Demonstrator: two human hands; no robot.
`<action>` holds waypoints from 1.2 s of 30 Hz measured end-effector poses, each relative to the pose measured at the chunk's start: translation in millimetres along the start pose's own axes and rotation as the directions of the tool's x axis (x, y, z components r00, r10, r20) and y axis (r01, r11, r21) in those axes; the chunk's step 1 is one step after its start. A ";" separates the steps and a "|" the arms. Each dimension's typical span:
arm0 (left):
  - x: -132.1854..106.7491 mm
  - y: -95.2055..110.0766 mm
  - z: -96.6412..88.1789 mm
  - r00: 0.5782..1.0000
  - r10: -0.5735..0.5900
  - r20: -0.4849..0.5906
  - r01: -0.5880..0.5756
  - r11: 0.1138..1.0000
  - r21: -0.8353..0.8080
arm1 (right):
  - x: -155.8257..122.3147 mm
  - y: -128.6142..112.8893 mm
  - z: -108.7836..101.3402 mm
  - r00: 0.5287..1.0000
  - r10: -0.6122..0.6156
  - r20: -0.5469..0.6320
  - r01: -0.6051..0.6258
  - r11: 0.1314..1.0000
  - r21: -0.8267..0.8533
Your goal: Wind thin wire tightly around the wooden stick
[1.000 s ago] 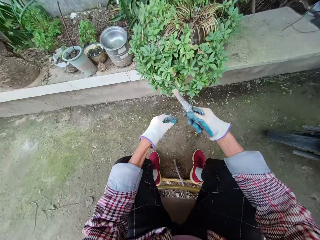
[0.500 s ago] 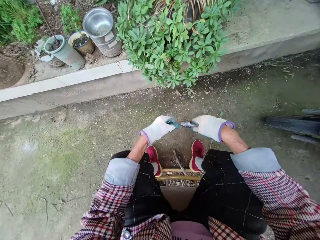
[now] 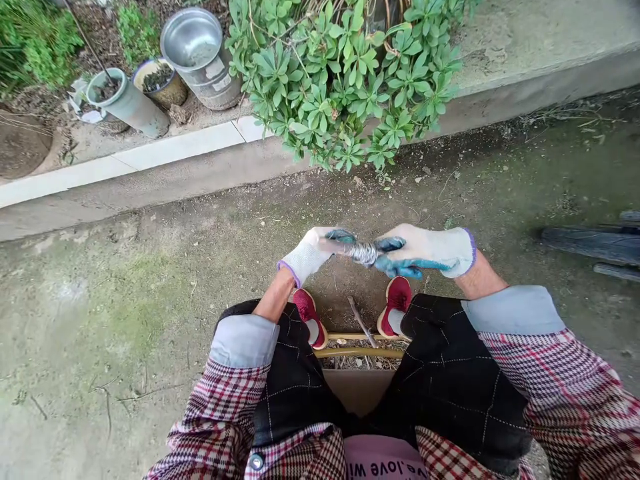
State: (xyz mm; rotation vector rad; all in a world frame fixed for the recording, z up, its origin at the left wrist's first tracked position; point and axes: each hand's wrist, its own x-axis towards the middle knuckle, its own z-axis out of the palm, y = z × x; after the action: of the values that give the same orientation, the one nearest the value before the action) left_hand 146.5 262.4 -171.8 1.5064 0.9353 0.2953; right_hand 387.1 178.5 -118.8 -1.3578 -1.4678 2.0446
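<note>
Both my hands wear white gloves with blue-green palms. Between them lies a short grey stick wrapped in silvery wire (image 3: 361, 251), held level above the dirt. My left hand (image 3: 314, 253) pinches its left end, fingers closed. My right hand (image 3: 425, 252) grips the right end, fingers curled round it. Below them are my red shoes (image 3: 396, 303) and my knees in dark checked trousers. A leafy green shrub (image 3: 345, 87) hangs over the concrete kerb just beyond my hands.
I sit on a low seat with a yellow metal frame (image 3: 357, 350). A thin twig (image 3: 361, 320) lies between my feet. A steel pot (image 3: 197, 53) and two small planters (image 3: 127, 100) stand behind the kerb at left. Dark boards (image 3: 595, 247) lie at right.
The stick pointed up toward the shrub in my right hand alone; now it is turned level and both hands hold it. The view has tilted down slightly.
</note>
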 end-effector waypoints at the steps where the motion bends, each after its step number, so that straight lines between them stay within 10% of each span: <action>1: -0.6 -2.0 -2.8 1.000 -0.013 0.007 0.013 1.000 0.017 | 1.2 3.4 -1.0 0.999 0.019 0.045 -0.016 0.998 -0.055; 8: -5.3 0.3 0.8 0.992 -0.125 -0.032 0.126 0.992 0.024 | 25.3 24.5 6.7 0.950 0.078 -0.302 -0.274 0.674 -0.686; 15: -7.3 14.0 3.7 0.997 -0.060 -0.045 0.062 0.998 0.031 | 32.1 11.9 0.1 0.889 0.048 -0.456 -0.411 0.522 -0.747; 22: -5.8 9.1 -1.4 0.963 -0.159 -0.218 0.186 0.977 0.109 | 32.6 17.1 0.6 0.910 0.108 -0.400 -0.389 0.553 -0.737; 29: -16.0 31.8 13.0 0.978 -0.209 0.001 0.206 0.967 -0.150 | 27.3 -5.9 2.3 0.833 0.004 -0.553 -0.328 0.809 -0.488; 36: -12.8 24.9 6.2 0.982 -0.179 0.064 0.186 0.972 -0.143 | 7.9 -6.0 -0.7 0.959 0.023 -0.284 -0.010 0.999 0.046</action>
State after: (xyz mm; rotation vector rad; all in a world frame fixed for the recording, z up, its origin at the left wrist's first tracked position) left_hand 151.9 251.7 -145.7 1.2765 0.9823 0.1875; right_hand 381.9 186.9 -118.0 -1.5735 -1.2828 1.7882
